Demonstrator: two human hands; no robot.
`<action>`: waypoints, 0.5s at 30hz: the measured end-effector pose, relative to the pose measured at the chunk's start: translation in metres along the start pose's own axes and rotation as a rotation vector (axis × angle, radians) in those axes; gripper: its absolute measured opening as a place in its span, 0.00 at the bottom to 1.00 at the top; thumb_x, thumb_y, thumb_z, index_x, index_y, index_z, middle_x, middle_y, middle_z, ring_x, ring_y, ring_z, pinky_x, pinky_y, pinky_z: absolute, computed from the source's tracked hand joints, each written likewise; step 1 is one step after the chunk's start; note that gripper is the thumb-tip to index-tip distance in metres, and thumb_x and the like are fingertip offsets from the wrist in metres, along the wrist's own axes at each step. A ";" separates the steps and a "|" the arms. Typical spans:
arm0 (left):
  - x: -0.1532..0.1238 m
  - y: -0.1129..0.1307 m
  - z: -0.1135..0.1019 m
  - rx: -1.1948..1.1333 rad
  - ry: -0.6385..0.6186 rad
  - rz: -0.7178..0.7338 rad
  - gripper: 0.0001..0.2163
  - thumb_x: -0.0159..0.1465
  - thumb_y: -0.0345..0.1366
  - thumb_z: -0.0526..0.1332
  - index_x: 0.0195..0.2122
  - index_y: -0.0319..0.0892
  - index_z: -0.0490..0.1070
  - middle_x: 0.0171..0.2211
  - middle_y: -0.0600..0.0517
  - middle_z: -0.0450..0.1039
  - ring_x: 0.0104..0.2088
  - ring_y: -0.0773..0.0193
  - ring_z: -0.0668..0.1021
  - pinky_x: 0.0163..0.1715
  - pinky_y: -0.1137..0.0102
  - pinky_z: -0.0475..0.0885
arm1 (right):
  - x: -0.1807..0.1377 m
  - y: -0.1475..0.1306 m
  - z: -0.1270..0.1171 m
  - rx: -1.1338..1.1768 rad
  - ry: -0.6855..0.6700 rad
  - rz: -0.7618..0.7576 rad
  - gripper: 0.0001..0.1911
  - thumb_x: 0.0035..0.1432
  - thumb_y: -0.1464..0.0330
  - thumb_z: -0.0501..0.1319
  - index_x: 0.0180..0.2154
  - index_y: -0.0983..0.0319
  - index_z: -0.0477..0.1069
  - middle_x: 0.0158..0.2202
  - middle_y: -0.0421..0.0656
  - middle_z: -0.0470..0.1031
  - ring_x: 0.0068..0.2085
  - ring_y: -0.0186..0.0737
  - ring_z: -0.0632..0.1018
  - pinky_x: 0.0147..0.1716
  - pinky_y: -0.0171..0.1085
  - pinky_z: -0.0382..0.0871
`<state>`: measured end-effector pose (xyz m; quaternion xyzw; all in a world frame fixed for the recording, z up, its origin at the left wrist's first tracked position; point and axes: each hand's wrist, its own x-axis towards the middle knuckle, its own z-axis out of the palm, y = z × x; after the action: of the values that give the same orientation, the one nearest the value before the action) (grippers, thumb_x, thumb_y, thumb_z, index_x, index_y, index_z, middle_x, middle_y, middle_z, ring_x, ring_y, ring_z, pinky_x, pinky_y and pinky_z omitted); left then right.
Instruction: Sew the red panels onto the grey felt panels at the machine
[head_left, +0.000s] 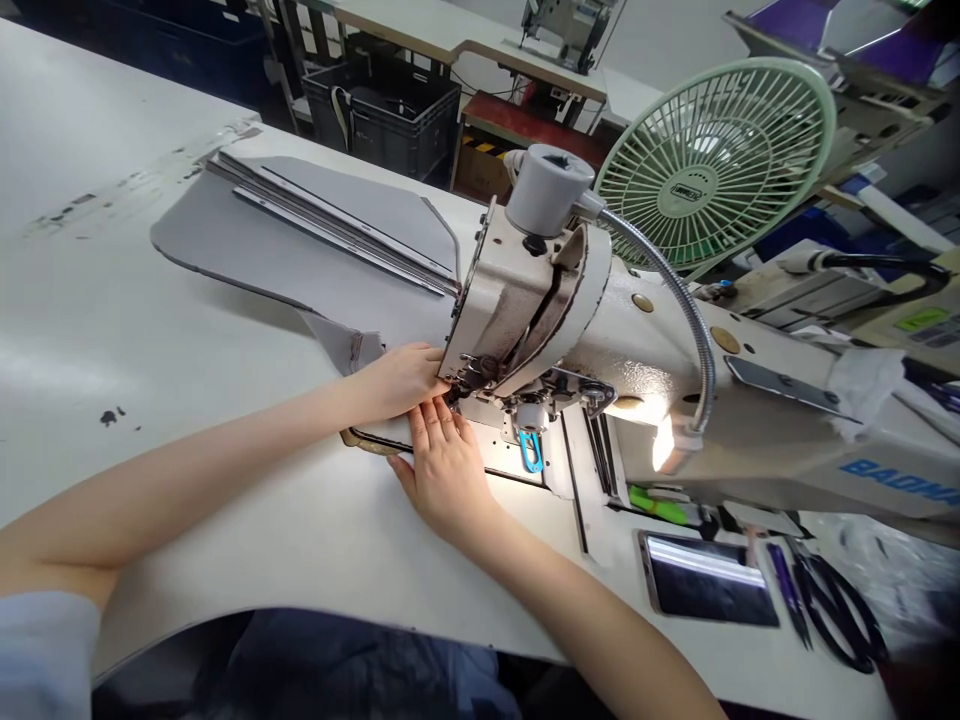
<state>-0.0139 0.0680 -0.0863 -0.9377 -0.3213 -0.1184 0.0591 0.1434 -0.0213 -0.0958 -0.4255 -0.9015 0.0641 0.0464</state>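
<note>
A grey fabric panel with dark edges lies on the left of the table and runs under the head of a sewing machine. My left hand rests on the panel's near part, close beside the machine head. Its visible fingers look extended, though the tips are hidden behind the head. Flat on the work just in front of the needle area lies my right hand, fingers stretched out towards the left hand. The needle itself is hidden. A blue clip-like piece sits on the machine bed to the right of that hand.
Right of the machine bed lie a phone, black scissors, a purple pen-like tool and a green-handled tool. A lit lamp hangs beneath the machine arm. Behind stand a green fan and a dark crate.
</note>
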 end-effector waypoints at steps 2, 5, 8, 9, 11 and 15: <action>-0.001 0.001 0.001 -0.013 -0.007 -0.007 0.13 0.67 0.25 0.50 0.34 0.38 0.74 0.37 0.49 0.74 0.40 0.61 0.75 0.38 0.68 0.67 | -0.001 -0.002 0.000 -0.003 -0.004 -0.003 0.35 0.70 0.55 0.50 0.66 0.76 0.54 0.67 0.61 0.55 0.68 0.56 0.57 0.63 0.52 0.56; -0.003 0.002 0.001 -0.026 -0.015 -0.020 0.14 0.66 0.24 0.50 0.32 0.39 0.74 0.34 0.50 0.74 0.39 0.62 0.75 0.38 0.69 0.68 | -0.002 -0.004 -0.001 -0.010 -0.019 0.000 0.35 0.70 0.55 0.49 0.66 0.76 0.55 0.67 0.61 0.55 0.68 0.57 0.57 0.63 0.52 0.55; -0.003 0.002 0.001 -0.037 -0.013 -0.019 0.12 0.64 0.22 0.53 0.33 0.39 0.75 0.33 0.49 0.75 0.38 0.62 0.75 0.38 0.69 0.69 | -0.002 -0.005 -0.002 -0.016 -0.029 0.005 0.35 0.70 0.55 0.49 0.66 0.75 0.54 0.68 0.60 0.54 0.68 0.57 0.57 0.63 0.52 0.56; -0.002 0.001 0.001 -0.054 -0.012 -0.017 0.12 0.64 0.23 0.52 0.33 0.39 0.75 0.33 0.49 0.75 0.39 0.62 0.75 0.39 0.69 0.69 | -0.002 -0.005 -0.002 -0.016 -0.026 0.005 0.35 0.70 0.55 0.49 0.66 0.76 0.54 0.68 0.60 0.54 0.68 0.57 0.57 0.63 0.52 0.56; -0.001 -0.001 0.002 -0.098 -0.007 -0.018 0.14 0.67 0.25 0.50 0.34 0.38 0.75 0.34 0.49 0.75 0.40 0.62 0.75 0.40 0.69 0.69 | -0.002 -0.003 -0.001 -0.013 -0.004 -0.002 0.34 0.70 0.56 0.49 0.66 0.76 0.54 0.68 0.60 0.54 0.68 0.58 0.57 0.63 0.52 0.56; 0.000 -0.003 0.004 -0.139 0.005 -0.054 0.12 0.68 0.27 0.52 0.34 0.38 0.76 0.34 0.48 0.75 0.39 0.61 0.75 0.40 0.68 0.68 | -0.003 0.002 0.004 -0.006 0.084 -0.036 0.32 0.69 0.59 0.50 0.65 0.75 0.57 0.67 0.60 0.56 0.68 0.58 0.57 0.61 0.53 0.57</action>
<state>-0.0150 0.0717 -0.0901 -0.9302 -0.3374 -0.1440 -0.0084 0.1461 -0.0231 -0.0997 -0.4115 -0.9065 0.0423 0.0842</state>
